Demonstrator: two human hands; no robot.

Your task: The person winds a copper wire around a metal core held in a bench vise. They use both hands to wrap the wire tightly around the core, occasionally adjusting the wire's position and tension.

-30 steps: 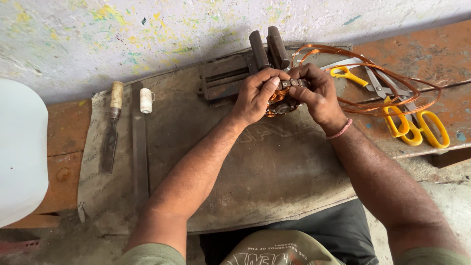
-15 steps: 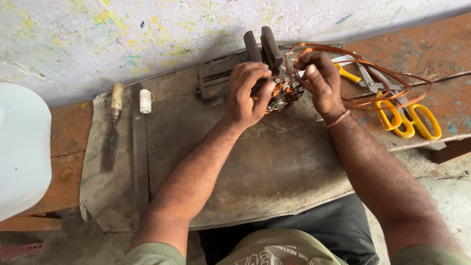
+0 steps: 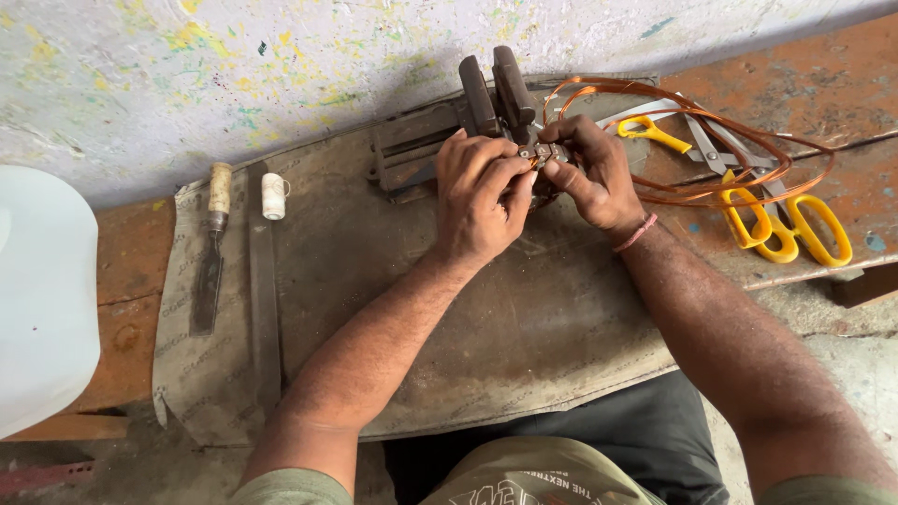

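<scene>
Nearest to the camera I saw the person's lap, dark cloth and an olive shirt hem, pressed against the edge of a worn grey mat [image 3: 524,355] that covered much of the rust-red worktop [image 3: 842,103]. Both bare forearms ran up over that mat to meet near its far edge.

The left hand [image 3: 482,201] lay curled over a small metal part [image 3: 543,152], its fingers [image 3: 513,178] pinched on the part's near side. The right hand [image 3: 594,178] met it from the other side, with a pink band at the wrist, and its fingers [image 3: 561,173] were clenched on the same part; both hands were grasping it together. The part sat just off the far edge of the mat's middle, touching a dark vise [image 3: 486,98] behind it.

Copper wire [image 3: 711,192] looped out from the part, to the right of the mat's far end, and lay across yellow-handled scissors [image 3: 795,229] and a second yellow-handled tool [image 3: 655,133] beside them.

On the left strip of the mat lay a long flat metal bar [image 3: 264,299], a wooden-handled chisel [image 3: 211,248] just beside it, and a small white spool [image 3: 273,195] at the bar's far end. Left of the mat stood a white plastic container [image 3: 42,299]. Beyond the mat rose a paint-flecked wall [image 3: 234,65].
</scene>
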